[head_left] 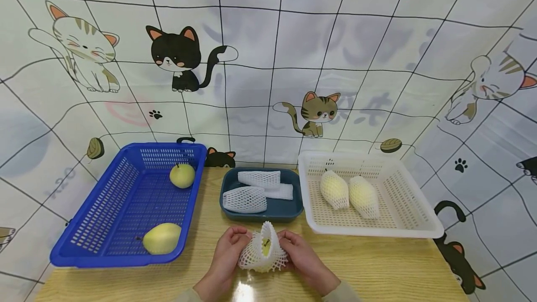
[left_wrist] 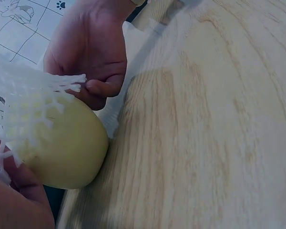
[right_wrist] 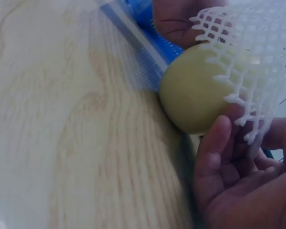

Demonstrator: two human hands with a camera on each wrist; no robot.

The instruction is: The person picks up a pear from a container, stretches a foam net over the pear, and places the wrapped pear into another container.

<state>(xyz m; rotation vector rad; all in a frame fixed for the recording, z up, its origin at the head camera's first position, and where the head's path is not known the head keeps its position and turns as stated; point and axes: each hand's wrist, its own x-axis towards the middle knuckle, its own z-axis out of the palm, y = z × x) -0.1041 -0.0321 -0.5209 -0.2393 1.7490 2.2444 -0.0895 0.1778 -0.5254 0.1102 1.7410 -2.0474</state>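
Near the front of the table, a yellow-green pear [right_wrist: 193,90] stands under a white foam fruit net [head_left: 258,253]. The net covers its upper part, and in both wrist views the pear's lower part shows bare below the frayed edge. My left hand [head_left: 228,253] grips the net from the left side. From the right, my right hand [head_left: 304,257] pinches the opposite edge between thumb and fingers, its fingertips right beside the pear. The pear's stem shows through the net's gaping top in the head view.
A blue basket [head_left: 195,218] at left holds two bare pears [head_left: 182,176]. Behind my hands, a dark teal tray [head_left: 260,218] contains several flat foam nets [head_left: 244,199]. The white basket [head_left: 373,233] at right holds two netted pears [head_left: 364,197]. A cat-patterned cloth [head_left: 251,83] hangs behind.
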